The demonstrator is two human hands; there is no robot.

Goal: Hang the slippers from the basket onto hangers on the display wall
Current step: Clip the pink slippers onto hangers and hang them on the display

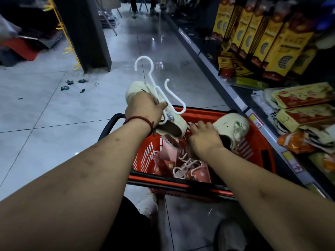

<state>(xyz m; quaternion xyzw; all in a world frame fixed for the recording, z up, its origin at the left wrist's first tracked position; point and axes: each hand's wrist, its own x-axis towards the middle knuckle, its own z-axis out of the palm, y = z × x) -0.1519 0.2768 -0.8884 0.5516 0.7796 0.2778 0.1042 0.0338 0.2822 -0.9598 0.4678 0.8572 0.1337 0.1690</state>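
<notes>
Our left grip (pixel 145 107) clutches a cream fabric slipper (pixel 135 89) together with a white plastic hanger (pixel 153 80), just above the red plastic basket (pixel 257 142). Our right grip (pixel 204 136) holds a second cream slipper (pixel 233 126) inside the basket.

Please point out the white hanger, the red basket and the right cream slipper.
white hanger (pixel 153 81): head view, on its stem below the top hook.
red basket (pixel 257 142): head view, on its right wall.
right cream slipper (pixel 233 124): head view, on its upper.
</notes>
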